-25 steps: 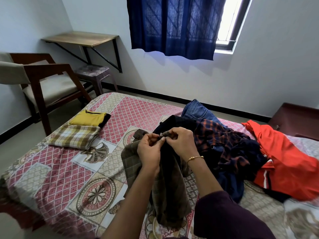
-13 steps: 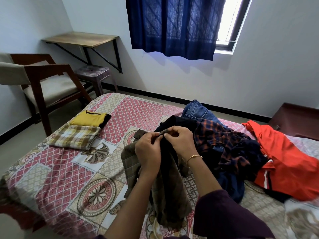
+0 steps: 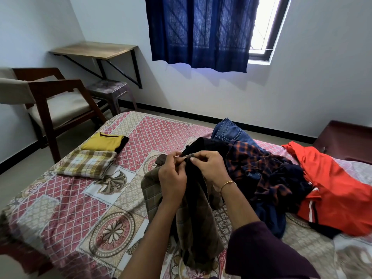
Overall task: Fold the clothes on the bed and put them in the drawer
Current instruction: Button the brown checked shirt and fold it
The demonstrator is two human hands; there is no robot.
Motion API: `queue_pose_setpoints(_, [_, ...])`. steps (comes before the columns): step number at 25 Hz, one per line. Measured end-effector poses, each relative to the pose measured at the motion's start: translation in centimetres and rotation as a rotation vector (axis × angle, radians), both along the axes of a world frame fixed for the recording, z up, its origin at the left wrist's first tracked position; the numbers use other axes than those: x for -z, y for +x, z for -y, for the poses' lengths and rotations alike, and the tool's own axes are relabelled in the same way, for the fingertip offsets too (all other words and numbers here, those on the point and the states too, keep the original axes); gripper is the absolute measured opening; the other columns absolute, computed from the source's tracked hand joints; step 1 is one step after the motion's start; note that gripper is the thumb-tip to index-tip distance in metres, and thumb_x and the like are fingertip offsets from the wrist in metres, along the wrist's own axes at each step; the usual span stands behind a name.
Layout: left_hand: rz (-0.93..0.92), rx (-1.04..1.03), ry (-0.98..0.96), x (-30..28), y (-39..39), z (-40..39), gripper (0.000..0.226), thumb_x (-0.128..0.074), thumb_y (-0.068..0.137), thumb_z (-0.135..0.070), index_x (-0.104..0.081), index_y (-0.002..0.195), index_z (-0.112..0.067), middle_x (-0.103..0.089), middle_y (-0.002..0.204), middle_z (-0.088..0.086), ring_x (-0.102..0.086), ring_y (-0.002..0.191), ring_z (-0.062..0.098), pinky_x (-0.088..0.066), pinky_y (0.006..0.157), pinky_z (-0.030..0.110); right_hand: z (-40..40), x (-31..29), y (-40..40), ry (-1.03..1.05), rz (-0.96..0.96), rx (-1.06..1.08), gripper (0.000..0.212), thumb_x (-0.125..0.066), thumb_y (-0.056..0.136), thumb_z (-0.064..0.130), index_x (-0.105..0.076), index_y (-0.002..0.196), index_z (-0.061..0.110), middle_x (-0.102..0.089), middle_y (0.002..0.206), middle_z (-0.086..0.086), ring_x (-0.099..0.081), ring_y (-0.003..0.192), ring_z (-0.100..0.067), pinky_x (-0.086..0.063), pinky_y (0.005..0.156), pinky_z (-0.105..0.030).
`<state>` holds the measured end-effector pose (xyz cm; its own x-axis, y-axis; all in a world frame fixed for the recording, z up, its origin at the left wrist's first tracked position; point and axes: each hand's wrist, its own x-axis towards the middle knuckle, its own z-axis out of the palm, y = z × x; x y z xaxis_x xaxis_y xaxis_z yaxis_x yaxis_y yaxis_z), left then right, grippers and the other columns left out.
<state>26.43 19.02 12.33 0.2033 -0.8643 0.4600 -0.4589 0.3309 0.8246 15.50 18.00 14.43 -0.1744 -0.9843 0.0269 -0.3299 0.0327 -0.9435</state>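
Note:
A brown checked shirt (image 3: 193,224) hangs over the middle of the bed (image 3: 66,208). My left hand (image 3: 173,176) and my right hand (image 3: 209,168) both pinch its top edge, close together, fingertips almost touching. To the right lies a loose pile: a navy-and-orange plaid shirt (image 3: 259,168), blue jeans (image 3: 229,130) behind it, and an orange-red garment (image 3: 332,186) at the far right. Two folded pieces sit at the bed's far left: a yellow top (image 3: 102,141) and a yellow checked cloth (image 3: 86,165).
A wooden chair (image 3: 54,105) stands left of the bed, with a plastic stool (image 3: 108,89) and a wall-mounted shelf (image 3: 94,50) beyond it. A dark brown piece of furniture (image 3: 346,137) sits at the far right by the wall. A blue curtain (image 3: 201,31) covers the window.
Both hands stay on the brown shirt's top edge and have only shifted slightly; the fingers have worked along the edge. The piles have not moved.

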Motion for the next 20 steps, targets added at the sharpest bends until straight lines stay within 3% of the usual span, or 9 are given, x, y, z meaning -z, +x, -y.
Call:
queue_pose_setpoints(3, [-0.056, 0.014, 0.018, 0.2, -0.2, 0.0, 0.015, -0.065, 0.082, 0.005, -0.071, 0.094, 0.0, -0.068, 0.083, 0.0, -0.06, 0.071, -0.006, -0.043, 0.07, 0.0, 0.1, -0.1, -0.1, -0.018, -0.039, 0.045, 0.014, -0.068, 0.083, 0.009, -0.072, 0.095, 0.005, -0.064, 0.081, 0.0, -0.058, 0.078, -0.009, -0.047, 0.07, -0.013])
queue_pose_setpoints(5, [-0.143, 0.006, 0.064, 0.2, -0.4, 0.0, 0.013, -0.066, 0.082, 0.005, -0.072, 0.091, -0.002, -0.065, 0.081, -0.007, -0.06, 0.07, -0.012, -0.044, 0.07, 0.001, 0.2, -0.1, -0.1, -0.056, -0.142, 0.151, 0.011, -0.068, 0.082, 0.011, -0.072, 0.09, 0.005, -0.063, 0.078, 0.0, -0.056, 0.075, -0.009, -0.047, 0.071, -0.018])
queue_pose_setpoints(8, [-0.173, -0.026, 0.073, 0.3, -0.6, 0.1, 0.013, -0.065, 0.082, 0.005, -0.071, 0.089, -0.004, -0.063, 0.081, -0.006, -0.059, 0.072, -0.009, -0.045, 0.072, 0.002, 0.3, 0.0, 0.1, -0.1, -0.198, 0.264, 0.008, -0.064, 0.083, 0.011, -0.069, 0.086, 0.006, -0.065, 0.08, -0.004, -0.058, 0.077, -0.014, -0.047, 0.075, -0.025])
queue_pose_setpoints(11, [-0.081, -0.028, 0.022, 0.5, -0.9, 0.3, 0.012, -0.063, 0.082, 0.007, -0.07, 0.088, 0.001, -0.061, 0.082, -0.002, -0.055, 0.075, -0.006, -0.044, 0.072, 0.003, 0.4, 0.2, 0.7, -0.069, -0.156, 0.107, 0.004, -0.063, 0.085, 0.011, -0.066, 0.084, 0.008, -0.062, 0.079, -0.001, -0.055, 0.073, -0.01, -0.045, 0.069, -0.019])
queue_pose_setpoints(14, [-0.102, -0.036, 0.047, 0.7, -0.9, 0.4, 0.011, -0.063, 0.082, 0.007, -0.07, 0.087, 0.0, -0.06, 0.079, -0.005, -0.055, 0.072, -0.005, -0.044, 0.07, 0.003, 0.7, 0.6, 0.6, -0.013, -0.075, 0.016, 0.007, -0.064, 0.085, 0.009, -0.064, 0.08, 0.013, -0.057, 0.07, 0.006, -0.049, 0.066, -0.004, -0.04, 0.065, -0.018])
queue_pose_setpoints(17, [-0.321, 0.005, 0.216, 0.5, -0.9, 0.4, 0.011, -0.065, 0.083, 0.003, -0.069, 0.086, -0.007, -0.064, 0.078, -0.008, -0.061, 0.073, -0.002, -0.053, 0.074, 0.014, 0.8, 0.9, 0.2, 0.021, -0.035, 0.023, 0.004, -0.065, 0.085, 0.01, -0.068, 0.084, 0.012, -0.057, 0.068, 0.01, -0.052, 0.068, -0.005, -0.042, 0.066, -0.016])
queue_pose_setpoints(20, [-0.637, 0.121, 0.372, 0.3, -0.9, 0.0, 0.01, -0.067, 0.083, 0.0, -0.068, 0.089, -0.007, -0.07, 0.086, 0.007, -0.068, 0.081, 0.013, -0.056, 0.073, 0.021, 0.7, 1.1, -0.1, 0.035, -0.024, 0.017, 0.007, -0.064, 0.086, 0.01, -0.07, 0.088, 0.009, -0.061, 0.073, 0.006, -0.055, 0.071, -0.005, -0.044, 0.067, -0.015])
